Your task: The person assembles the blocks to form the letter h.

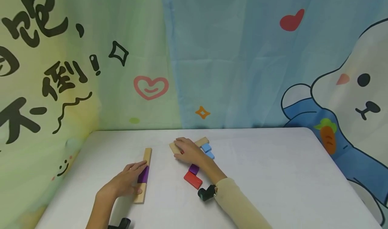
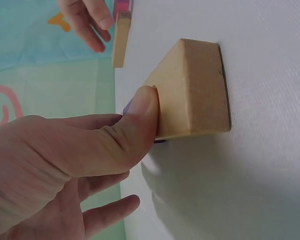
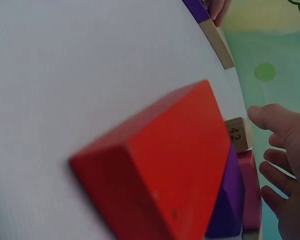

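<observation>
My left hand [image 1: 125,180] rests over a straight row made of a near wooden block [image 1: 140,195], a purple block [image 1: 143,175] and a far wooden block [image 1: 148,155]. In the left wrist view its thumb lies flat on the near wooden block [image 2: 172,95], with the other fingers loosely extended. My right hand [image 1: 191,151] hovers around a tilted wooden block [image 1: 174,149] further back. Relaxed fingers in the right wrist view stand beside a wooden block marked 42 [image 3: 236,134] and a pinkish-red block [image 3: 250,192], which the hand mostly covers from above.
A red block [image 1: 193,180] and a purple block [image 1: 194,169] lie below the right wrist. Another wooden block [image 1: 202,141] and two light blue blocks [image 1: 206,147] are just right of the right hand. A printed curtain [image 1: 227,70] hangs behind the white table [image 1: 272,175].
</observation>
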Demonstrator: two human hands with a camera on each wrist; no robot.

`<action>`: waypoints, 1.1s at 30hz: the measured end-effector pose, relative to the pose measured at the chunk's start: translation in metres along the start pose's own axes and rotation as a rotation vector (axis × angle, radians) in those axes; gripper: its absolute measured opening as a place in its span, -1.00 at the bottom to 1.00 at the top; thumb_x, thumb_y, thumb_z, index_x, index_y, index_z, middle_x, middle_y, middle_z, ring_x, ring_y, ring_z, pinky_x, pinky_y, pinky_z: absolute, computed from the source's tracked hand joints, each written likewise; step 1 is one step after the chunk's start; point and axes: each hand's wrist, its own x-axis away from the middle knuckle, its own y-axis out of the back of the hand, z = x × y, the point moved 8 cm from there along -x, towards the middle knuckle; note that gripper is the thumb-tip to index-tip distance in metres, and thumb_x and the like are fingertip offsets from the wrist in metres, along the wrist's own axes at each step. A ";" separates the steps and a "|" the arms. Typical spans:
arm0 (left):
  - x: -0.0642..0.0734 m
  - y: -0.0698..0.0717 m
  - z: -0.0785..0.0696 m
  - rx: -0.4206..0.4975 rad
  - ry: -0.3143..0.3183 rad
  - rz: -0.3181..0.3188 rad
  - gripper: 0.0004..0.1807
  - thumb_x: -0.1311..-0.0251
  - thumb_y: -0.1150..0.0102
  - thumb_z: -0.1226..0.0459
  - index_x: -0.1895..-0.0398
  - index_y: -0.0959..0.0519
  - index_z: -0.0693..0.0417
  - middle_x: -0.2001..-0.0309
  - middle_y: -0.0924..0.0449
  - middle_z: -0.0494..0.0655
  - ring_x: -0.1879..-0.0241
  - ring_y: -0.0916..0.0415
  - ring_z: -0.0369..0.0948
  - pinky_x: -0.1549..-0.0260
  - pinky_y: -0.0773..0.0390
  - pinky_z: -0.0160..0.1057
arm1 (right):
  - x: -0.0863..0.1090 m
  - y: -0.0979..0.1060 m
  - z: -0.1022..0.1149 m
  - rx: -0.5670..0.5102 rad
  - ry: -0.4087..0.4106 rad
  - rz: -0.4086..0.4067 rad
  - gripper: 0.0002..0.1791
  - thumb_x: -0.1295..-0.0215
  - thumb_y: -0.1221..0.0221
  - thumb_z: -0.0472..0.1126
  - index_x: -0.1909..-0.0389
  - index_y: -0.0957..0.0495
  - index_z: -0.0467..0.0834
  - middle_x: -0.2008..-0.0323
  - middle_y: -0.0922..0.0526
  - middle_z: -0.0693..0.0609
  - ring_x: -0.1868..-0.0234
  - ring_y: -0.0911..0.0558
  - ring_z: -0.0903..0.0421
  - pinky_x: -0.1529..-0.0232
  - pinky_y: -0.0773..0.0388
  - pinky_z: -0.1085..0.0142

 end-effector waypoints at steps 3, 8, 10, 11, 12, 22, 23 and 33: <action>-0.001 -0.001 0.001 0.015 0.009 0.009 -0.08 0.07 -0.43 0.28 -0.42 -0.22 0.20 -0.48 -0.13 0.05 -0.42 -0.10 0.18 -0.23 -0.36 0.24 | 0.000 -0.002 -0.007 0.012 -0.021 0.004 -0.33 -0.30 -0.18 0.02 -0.39 -0.31 -0.10 -0.41 -0.32 -0.05 -0.45 -0.27 -0.04 -0.45 -0.25 0.08; -0.001 -0.002 0.003 0.020 0.013 0.017 -0.07 0.08 -0.43 0.28 -0.42 -0.21 0.24 -0.48 -0.12 0.07 -0.42 -0.08 0.19 -0.26 -0.33 0.24 | -0.001 -0.003 -0.010 0.030 -0.005 0.028 -0.30 -0.29 -0.17 0.06 -0.40 -0.30 -0.10 -0.41 -0.32 -0.05 -0.46 -0.26 -0.03 -0.47 -0.21 0.09; -0.001 -0.002 0.004 0.021 0.012 0.014 -0.07 0.08 -0.44 0.29 -0.42 -0.21 0.24 -0.48 -0.12 0.08 -0.42 -0.08 0.19 -0.25 -0.33 0.25 | -0.002 -0.001 -0.010 0.043 0.011 0.032 -0.31 -0.29 -0.16 0.05 -0.39 -0.30 -0.12 -0.41 -0.32 -0.06 -0.46 -0.26 -0.04 -0.47 -0.21 0.08; -0.002 -0.003 0.004 0.020 0.010 0.012 -0.07 0.08 -0.44 0.29 -0.42 -0.21 0.24 -0.47 -0.12 0.08 -0.42 -0.08 0.20 -0.25 -0.34 0.24 | -0.003 0.000 -0.010 0.048 0.018 0.034 -0.32 -0.29 -0.16 0.04 -0.39 -0.30 -0.13 -0.41 -0.32 -0.07 -0.46 -0.27 -0.05 -0.47 -0.21 0.08; -0.002 -0.003 0.004 0.022 0.011 0.011 -0.07 0.08 -0.44 0.29 -0.42 -0.21 0.24 -0.47 -0.12 0.08 -0.42 -0.08 0.20 -0.25 -0.34 0.25 | -0.004 0.001 -0.010 0.059 0.027 0.035 -0.32 -0.29 -0.15 0.03 -0.39 -0.31 -0.14 -0.41 -0.33 -0.08 -0.45 -0.27 -0.06 -0.47 -0.20 0.08; -0.004 -0.003 0.007 0.027 0.026 0.015 -0.05 0.08 -0.44 0.27 -0.43 -0.20 0.20 -0.48 -0.10 0.06 -0.42 -0.08 0.20 -0.25 -0.34 0.24 | -0.010 0.004 -0.006 0.077 0.105 0.139 -0.35 -0.34 -0.10 -0.03 -0.41 -0.27 -0.17 -0.44 -0.28 -0.07 -0.49 -0.21 -0.05 -0.50 -0.13 0.08; -0.004 -0.003 0.006 0.027 0.025 0.015 -0.05 0.09 -0.44 0.27 -0.43 -0.20 0.20 -0.48 -0.10 0.06 -0.42 -0.08 0.20 -0.24 -0.35 0.25 | -0.011 0.003 -0.005 0.079 0.113 0.164 -0.34 -0.34 -0.10 -0.03 -0.42 -0.26 -0.16 -0.45 -0.27 -0.05 -0.50 -0.19 -0.03 -0.51 -0.11 0.09; -0.006 -0.004 0.008 0.046 0.040 0.019 -0.04 0.08 -0.44 0.28 -0.44 -0.19 0.20 -0.49 -0.09 0.06 -0.43 -0.07 0.19 -0.25 -0.34 0.25 | -0.019 -0.007 -0.007 0.119 0.148 0.294 -0.28 -0.26 -0.17 -0.05 -0.44 -0.24 -0.10 -0.48 -0.21 0.03 -0.52 -0.15 0.02 -0.52 -0.10 0.12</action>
